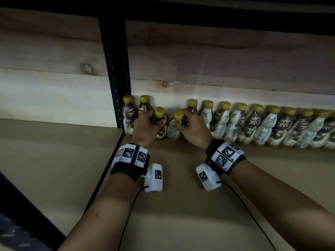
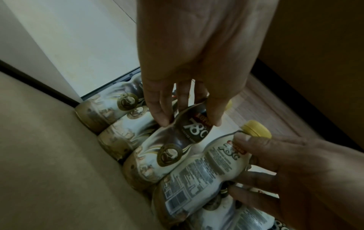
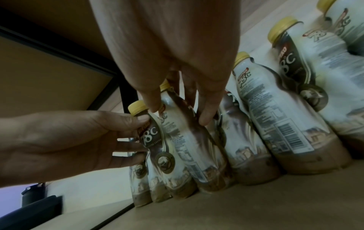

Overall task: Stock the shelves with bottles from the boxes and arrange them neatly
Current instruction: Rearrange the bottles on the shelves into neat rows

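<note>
Two forearms wearing marker-covered wristbands [image 1: 130,155] reach onto a wooden shelf [image 1: 181,205]. The left hand [image 1: 145,126] curls around a dark-labelled bottle [image 1: 160,124]; at its 3 o'clock, the right hand [image 1: 194,128] grips a pale-labelled bottle [image 1: 175,126]. A row of yellow-capped bottles [image 1: 262,124] lines the back wall toward 3 o'clock.

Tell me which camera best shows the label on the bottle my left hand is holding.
The left wrist view: the bottle fills mid-frame with its "78°C" label facing the camera, pinched by the left hand. The head view shows mostly its yellow cap, the hand covering the label. The right wrist view shows the label smaller and partly covered.
</note>
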Demonstrator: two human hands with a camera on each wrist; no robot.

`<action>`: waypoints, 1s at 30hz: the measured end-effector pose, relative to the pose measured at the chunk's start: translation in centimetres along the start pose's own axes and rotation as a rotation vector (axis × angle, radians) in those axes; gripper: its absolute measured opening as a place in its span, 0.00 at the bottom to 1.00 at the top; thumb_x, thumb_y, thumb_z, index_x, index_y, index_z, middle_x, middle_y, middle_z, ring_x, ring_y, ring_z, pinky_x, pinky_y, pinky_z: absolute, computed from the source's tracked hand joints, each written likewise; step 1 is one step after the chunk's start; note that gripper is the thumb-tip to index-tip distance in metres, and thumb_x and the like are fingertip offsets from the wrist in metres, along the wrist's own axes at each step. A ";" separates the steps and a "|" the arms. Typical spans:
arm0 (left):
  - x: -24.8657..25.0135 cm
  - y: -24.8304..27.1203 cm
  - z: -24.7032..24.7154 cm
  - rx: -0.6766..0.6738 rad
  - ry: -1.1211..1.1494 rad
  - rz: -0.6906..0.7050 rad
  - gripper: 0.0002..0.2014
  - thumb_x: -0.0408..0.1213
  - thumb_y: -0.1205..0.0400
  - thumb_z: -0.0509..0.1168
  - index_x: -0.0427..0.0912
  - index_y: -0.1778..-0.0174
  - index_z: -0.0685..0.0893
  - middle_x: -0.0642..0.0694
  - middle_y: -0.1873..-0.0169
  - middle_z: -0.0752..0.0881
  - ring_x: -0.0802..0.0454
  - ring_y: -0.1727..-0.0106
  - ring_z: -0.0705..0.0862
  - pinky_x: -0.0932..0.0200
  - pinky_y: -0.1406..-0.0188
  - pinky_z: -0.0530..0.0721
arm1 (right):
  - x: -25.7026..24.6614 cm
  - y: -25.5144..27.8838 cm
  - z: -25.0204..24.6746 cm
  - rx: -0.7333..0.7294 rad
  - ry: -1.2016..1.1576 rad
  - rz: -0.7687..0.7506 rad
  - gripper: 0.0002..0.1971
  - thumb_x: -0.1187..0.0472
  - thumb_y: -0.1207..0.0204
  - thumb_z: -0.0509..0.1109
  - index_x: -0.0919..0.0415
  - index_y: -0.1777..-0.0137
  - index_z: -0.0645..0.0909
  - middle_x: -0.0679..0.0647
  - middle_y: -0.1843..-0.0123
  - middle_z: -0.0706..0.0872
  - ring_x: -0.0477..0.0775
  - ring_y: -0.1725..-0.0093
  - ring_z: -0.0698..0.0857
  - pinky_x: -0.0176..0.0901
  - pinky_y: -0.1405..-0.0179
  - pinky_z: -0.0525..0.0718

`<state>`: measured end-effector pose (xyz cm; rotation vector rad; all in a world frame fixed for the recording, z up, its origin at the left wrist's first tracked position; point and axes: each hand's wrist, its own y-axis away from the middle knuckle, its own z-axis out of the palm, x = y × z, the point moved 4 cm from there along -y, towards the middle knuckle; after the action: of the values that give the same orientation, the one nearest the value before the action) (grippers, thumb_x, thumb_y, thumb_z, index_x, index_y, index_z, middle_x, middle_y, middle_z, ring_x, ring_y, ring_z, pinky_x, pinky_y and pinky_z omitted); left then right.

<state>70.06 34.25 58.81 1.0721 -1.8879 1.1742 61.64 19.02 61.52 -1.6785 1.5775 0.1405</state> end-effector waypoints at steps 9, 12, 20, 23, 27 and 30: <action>-0.3 1.5 -0.9 0.007 0.147 0.011 0.12 0.35 0.23 0.71 0.47 0.44 0.87 0.46 0.49 0.90 0.47 0.43 0.87 0.39 0.38 0.83 | -1.1 -0.3 0.2 0.058 -0.072 0.019 0.09 0.58 0.21 0.73 0.65 0.49 0.83 0.54 0.58 0.87 0.56 0.56 0.85 0.50 0.54 0.82; 0.4 1.9 -1.8 0.030 0.173 -0.006 0.14 0.34 0.22 0.71 0.58 0.47 0.87 0.57 0.52 0.90 0.57 0.45 0.87 0.43 0.37 0.84 | -2.1 -0.6 -0.4 0.038 -0.100 0.042 0.09 0.54 0.22 0.74 0.60 0.54 0.83 0.49 0.61 0.86 0.51 0.59 0.85 0.44 0.59 0.80; 2.9 5.2 -5.0 -0.010 0.240 -0.072 0.09 0.33 0.21 0.70 0.46 0.46 0.90 0.47 0.50 0.91 0.49 0.45 0.88 0.42 0.36 0.83 | -5.3 1.4 -2.2 -0.018 -0.152 0.003 0.11 0.51 0.25 0.77 0.59 0.53 0.88 0.49 0.56 0.90 0.44 0.55 0.88 0.54 0.49 0.87; 3.4 6.6 -5.3 -0.082 0.275 -0.075 0.09 0.31 0.19 0.68 0.49 0.49 0.89 0.47 0.50 0.91 0.48 0.45 0.89 0.41 0.37 0.84 | -5.3 2.6 -2.0 -0.087 -0.201 0.035 0.08 0.50 0.26 0.77 0.54 0.55 0.88 0.44 0.58 0.91 0.44 0.56 0.89 0.57 0.54 0.90; 3.4 7.5 -5.2 -0.113 0.291 -0.060 0.12 0.30 0.20 0.69 0.51 0.46 0.88 0.48 0.48 0.91 0.51 0.43 0.88 0.43 0.36 0.83 | -4.7 3.6 -1.7 -0.139 -0.218 0.068 0.05 0.51 0.27 0.79 0.48 0.58 0.87 0.41 0.58 0.91 0.41 0.55 0.90 0.57 0.53 0.91; 3.2 7.7 -5.0 -0.132 0.265 -0.049 0.11 0.33 0.22 0.70 0.51 0.48 0.88 0.48 0.49 0.91 0.51 0.44 0.88 0.41 0.36 0.83 | -4.2 4.1 -1.5 -0.141 -0.211 0.103 0.06 0.51 0.28 0.80 0.49 0.59 0.87 0.44 0.58 0.90 0.44 0.55 0.90 0.59 0.51 0.90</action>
<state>62.29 39.93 60.52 0.8419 -1.6973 1.0893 56.51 21.82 63.08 -1.6300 1.5230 0.4765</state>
